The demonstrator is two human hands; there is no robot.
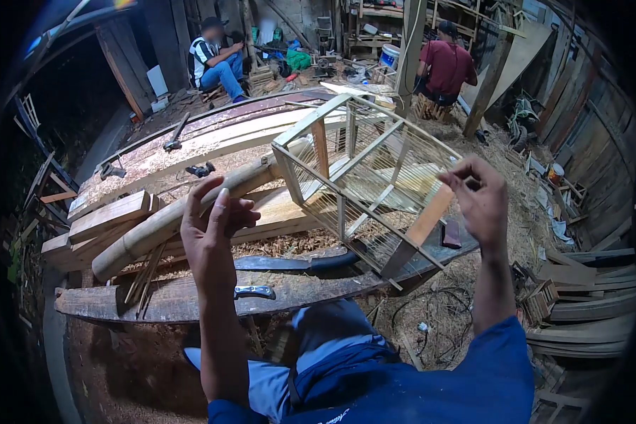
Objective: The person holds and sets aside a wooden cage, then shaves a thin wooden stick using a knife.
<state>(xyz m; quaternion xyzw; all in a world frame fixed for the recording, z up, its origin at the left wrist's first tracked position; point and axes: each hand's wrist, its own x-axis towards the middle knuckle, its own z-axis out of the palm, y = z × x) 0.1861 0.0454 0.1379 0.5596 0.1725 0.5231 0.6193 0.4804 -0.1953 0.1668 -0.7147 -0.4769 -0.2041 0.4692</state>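
Note:
My left hand is raised over the near side of the bench, in front of a thick bamboo pole. Its thumb and index fingertip nearly meet in a pinch; anything between them is too thin to make out. On the right, my right hand pinches thumb to finger beside a wooden-framed cage with thin slats. What it pinches, if anything, does not show clearly. Below the hands lie a machete with a black handle and a small knife with a patterned handle.
Sawn timbers and thin bamboo sticks lie on the left of the bench. A hammer rests farther back. Two people sit behind, one in a striped top, one in a maroon shirt. Curved boards are stacked at right.

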